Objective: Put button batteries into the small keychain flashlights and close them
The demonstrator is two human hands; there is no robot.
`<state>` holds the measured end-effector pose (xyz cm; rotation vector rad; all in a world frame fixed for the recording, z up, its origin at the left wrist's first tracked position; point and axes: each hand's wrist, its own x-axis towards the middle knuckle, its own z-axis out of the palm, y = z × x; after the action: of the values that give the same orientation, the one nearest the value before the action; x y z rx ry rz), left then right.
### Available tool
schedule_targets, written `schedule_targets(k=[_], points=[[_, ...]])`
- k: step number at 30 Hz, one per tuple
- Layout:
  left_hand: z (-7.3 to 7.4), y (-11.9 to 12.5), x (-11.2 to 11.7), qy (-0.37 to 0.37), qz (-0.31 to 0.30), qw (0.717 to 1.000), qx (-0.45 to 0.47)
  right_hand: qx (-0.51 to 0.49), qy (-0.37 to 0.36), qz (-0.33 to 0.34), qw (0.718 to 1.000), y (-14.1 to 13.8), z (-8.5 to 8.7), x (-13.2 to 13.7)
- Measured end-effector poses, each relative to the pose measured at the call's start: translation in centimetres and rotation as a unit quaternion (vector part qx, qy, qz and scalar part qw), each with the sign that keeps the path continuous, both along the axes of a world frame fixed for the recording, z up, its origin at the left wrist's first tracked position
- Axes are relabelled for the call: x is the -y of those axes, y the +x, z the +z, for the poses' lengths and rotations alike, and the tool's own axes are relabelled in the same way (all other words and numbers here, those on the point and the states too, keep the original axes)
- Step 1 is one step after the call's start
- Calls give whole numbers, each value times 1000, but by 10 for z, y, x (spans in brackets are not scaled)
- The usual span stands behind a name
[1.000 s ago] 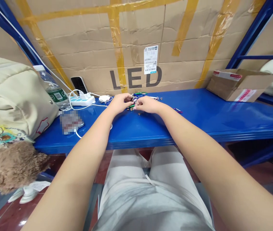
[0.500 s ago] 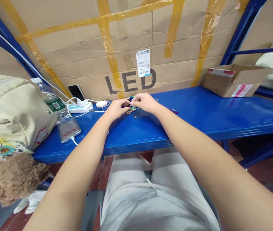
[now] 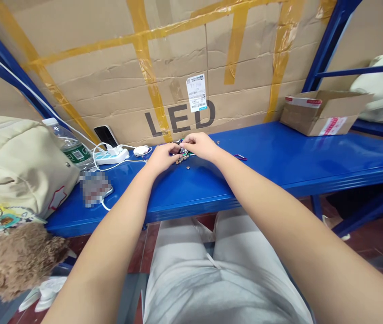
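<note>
My left hand and my right hand meet over the blue metal shelf, fingertips close together. The fingers of both are curled into a pinch, and a small dark piece seems to sit between them, too small to name. Below the fingertips lies a heap of small brown pieces, mixed with some green and shiny bits that my hands partly hide. One brown piece lies apart, nearer the shelf's front edge. A small reddish-purple carabiner-like clip rests to the right of my right wrist.
On the left are a beige bag, a plastic bottle, a white power strip with cables and a blurred phone. An open cardboard box stands at the right. A large taped cardboard sheet rises behind.
The camera view has shifted slightly. My hands stay together over the heap, with only small finger movement visible.
</note>
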<state>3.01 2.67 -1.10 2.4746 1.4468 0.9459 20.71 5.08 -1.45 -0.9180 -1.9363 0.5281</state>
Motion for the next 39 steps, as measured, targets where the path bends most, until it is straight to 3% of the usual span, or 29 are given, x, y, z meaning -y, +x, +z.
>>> schedule_targets(k=[5,12,17,25,30,35,39], points=[[1,2,3,-11,3,1000,19,-7,23,20,1000,2,2,6],[1,1,3,-7,12,1000,13,89,99,39,990,5,1,8],[1,0,3,-12,11,1000,20,60,106,6,993,8,4,12],[2,0,3,-14,11,999,34,74,103,6,992,9,5,12],[2,-3,1,-2,36,999,28,88,25,0,996,10,10,19],[1,-4,0,2,35,999,22,313,-99,76,942,14,12,24],[1,-3,0,3,32,999,19,336,-104,73,933,16,10,20]])
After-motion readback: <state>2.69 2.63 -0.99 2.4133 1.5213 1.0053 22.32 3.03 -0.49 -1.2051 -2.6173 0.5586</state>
